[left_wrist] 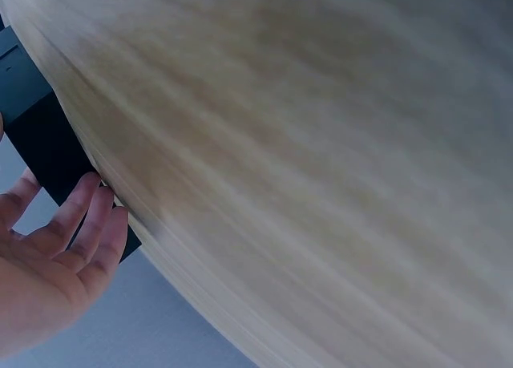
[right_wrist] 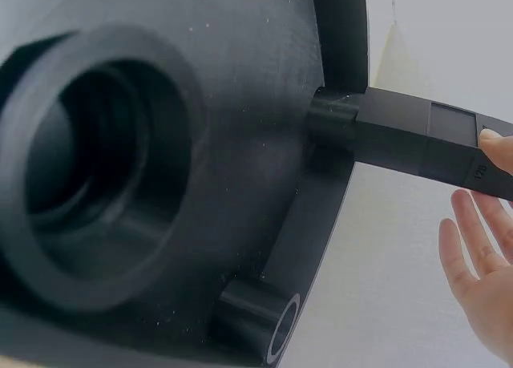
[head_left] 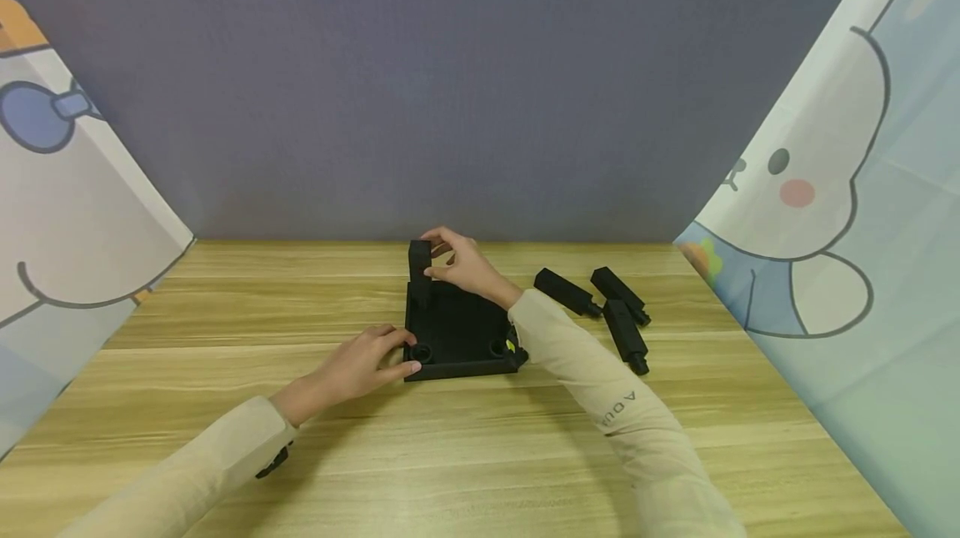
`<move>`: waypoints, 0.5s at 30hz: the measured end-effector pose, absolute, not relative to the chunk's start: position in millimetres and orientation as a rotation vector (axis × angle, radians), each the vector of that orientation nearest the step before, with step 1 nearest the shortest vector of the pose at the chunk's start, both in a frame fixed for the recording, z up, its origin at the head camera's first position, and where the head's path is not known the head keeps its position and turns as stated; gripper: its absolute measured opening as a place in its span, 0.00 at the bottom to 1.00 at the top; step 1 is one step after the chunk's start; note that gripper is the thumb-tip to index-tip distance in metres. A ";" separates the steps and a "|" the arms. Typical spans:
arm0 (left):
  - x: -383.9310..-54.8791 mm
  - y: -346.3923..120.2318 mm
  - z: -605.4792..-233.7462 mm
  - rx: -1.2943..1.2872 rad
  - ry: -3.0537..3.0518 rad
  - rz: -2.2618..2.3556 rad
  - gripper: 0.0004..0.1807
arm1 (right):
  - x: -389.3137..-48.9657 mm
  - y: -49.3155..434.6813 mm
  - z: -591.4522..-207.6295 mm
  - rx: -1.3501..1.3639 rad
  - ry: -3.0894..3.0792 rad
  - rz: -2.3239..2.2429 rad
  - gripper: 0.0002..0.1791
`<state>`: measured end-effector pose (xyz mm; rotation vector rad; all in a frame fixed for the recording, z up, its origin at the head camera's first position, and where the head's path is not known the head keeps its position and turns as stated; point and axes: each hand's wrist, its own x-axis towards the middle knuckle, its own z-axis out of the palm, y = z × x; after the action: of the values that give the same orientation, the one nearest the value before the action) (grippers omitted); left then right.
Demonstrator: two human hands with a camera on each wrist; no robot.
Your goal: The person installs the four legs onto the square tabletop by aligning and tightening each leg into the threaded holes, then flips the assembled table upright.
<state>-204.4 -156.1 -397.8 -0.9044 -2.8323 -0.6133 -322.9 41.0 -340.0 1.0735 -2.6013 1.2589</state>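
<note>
Cream sleeves, the left (head_left: 187, 471) and the lettered right (head_left: 643, 446), reach in over the near edge of a wood-grain bench (head_left: 450, 463). A person's right hand (head_left: 461, 267) pinches an upright black block (head_left: 420, 264) at the far left corner of a square black base (head_left: 459, 317), mid-bench toward the far edge; the block's narrow lower end meets the corner socket, how deeply cannot be told. The left hand (head_left: 363, 361) grips the base's near left corner, thumb against the front wall, beside an open socket (head_left: 422, 354). Three similar blocks (head_left: 624, 331) lie on their sides between the base and the bench's right edge, two of them close together. A grey panel (head_left: 435, 87) rises behind the far edge.
</note>
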 end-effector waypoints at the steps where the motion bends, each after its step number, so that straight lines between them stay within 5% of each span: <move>1: -204.3 -156.1 -397.8 -0.905 -2.831 -0.613 0.21 | -322.9 42.0 -339.9 1.076 -2.601 1.264 0.26; 15: -204.0 -156.7 -399.2 -0.887 -2.839 -0.607 0.21 | -323.3 64.8 -344.4 1.068 -2.585 1.314 0.26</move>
<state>-204.0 -156.7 -399.2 -0.8867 -2.8386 -0.6067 -323.3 64.8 -344.4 1.0678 -2.5847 1.3140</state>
